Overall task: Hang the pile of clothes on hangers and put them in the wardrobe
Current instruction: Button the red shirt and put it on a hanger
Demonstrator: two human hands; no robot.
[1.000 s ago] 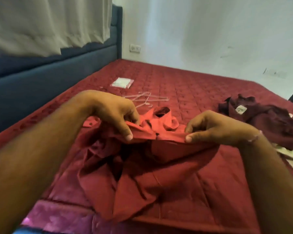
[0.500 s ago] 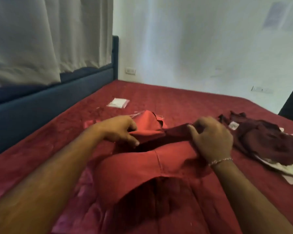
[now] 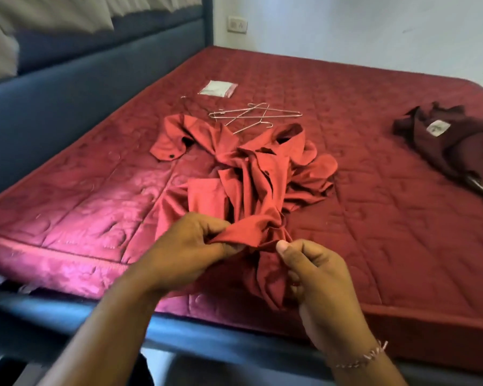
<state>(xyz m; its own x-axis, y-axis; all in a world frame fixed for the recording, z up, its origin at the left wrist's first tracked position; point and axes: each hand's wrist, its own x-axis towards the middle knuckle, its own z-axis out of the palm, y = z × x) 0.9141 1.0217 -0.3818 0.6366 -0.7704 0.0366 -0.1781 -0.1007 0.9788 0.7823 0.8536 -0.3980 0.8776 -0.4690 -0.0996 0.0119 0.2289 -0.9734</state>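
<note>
A crumpled red shirt (image 3: 262, 174) lies on the dark red mattress (image 3: 374, 218), its collar and cuffs toward the far side. My left hand (image 3: 184, 252) pinches a fold of its near hem. My right hand (image 3: 318, 282), with a thin bracelet on the wrist, grips the same bunched hem just to the right. Several thin wire hangers (image 3: 251, 115) lie tangled beyond the shirt. A dark maroon garment (image 3: 452, 140) with a white label lies heaped at the right.
A small clear plastic packet (image 3: 218, 87) lies beyond the hangers. A blue padded headboard (image 3: 67, 79) runs along the left, with a pale curtain (image 3: 39, 20) above it. A white wall with a socket (image 3: 237, 23) stands behind. The blue bed frame (image 3: 234, 338) edges the near side.
The view has pulled back from the bed. My hands have shifted from the shirt's collar area to its near hem, and the shirt now lies stretched out and bunched toward me.
</note>
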